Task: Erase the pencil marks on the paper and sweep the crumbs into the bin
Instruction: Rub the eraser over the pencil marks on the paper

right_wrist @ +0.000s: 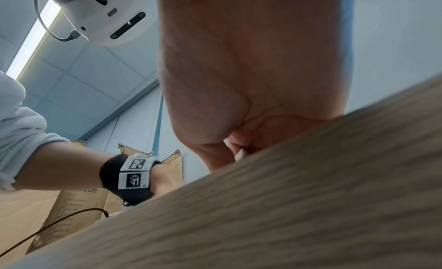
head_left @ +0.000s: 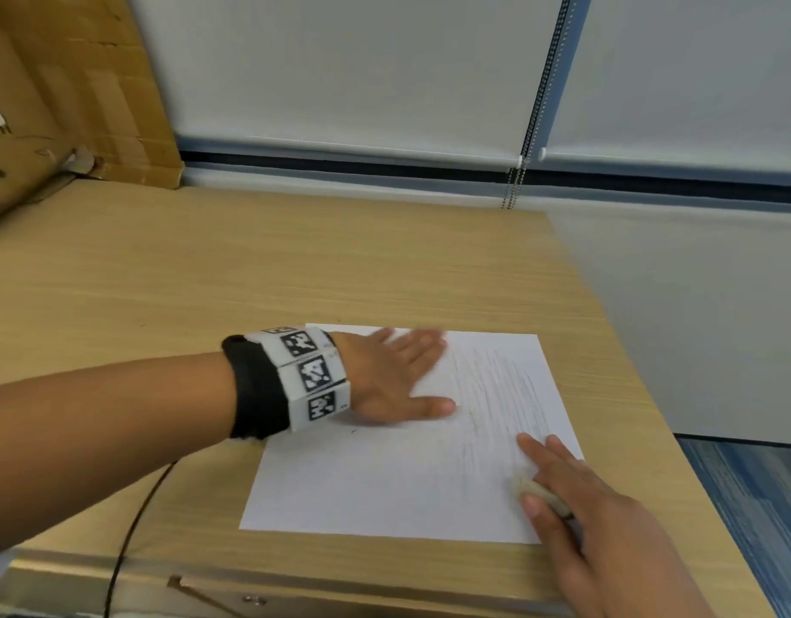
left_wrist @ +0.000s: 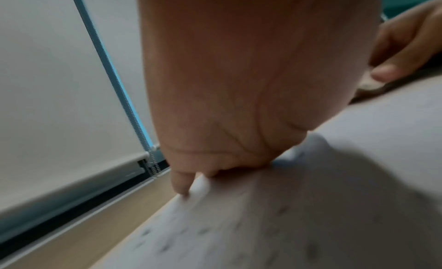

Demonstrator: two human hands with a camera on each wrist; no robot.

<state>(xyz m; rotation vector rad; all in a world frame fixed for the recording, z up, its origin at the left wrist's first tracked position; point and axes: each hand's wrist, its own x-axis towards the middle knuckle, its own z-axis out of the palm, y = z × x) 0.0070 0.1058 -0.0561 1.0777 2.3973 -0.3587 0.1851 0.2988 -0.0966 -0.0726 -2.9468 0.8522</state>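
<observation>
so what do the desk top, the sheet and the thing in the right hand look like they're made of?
Desk top: looks like wood-grain laminate or veneer, matte, with pale straight grain lines; which one can't be told.
Sheet: plain white paper, matte, lying thin and flat, with grey pencil strokes.
Eraser, pinched in the right hand: off-white block, dull and soft-looking, probably rubber or vinyl.

left hand flat on paper | right hand pinches eraser (pencil marks remain)
</observation>
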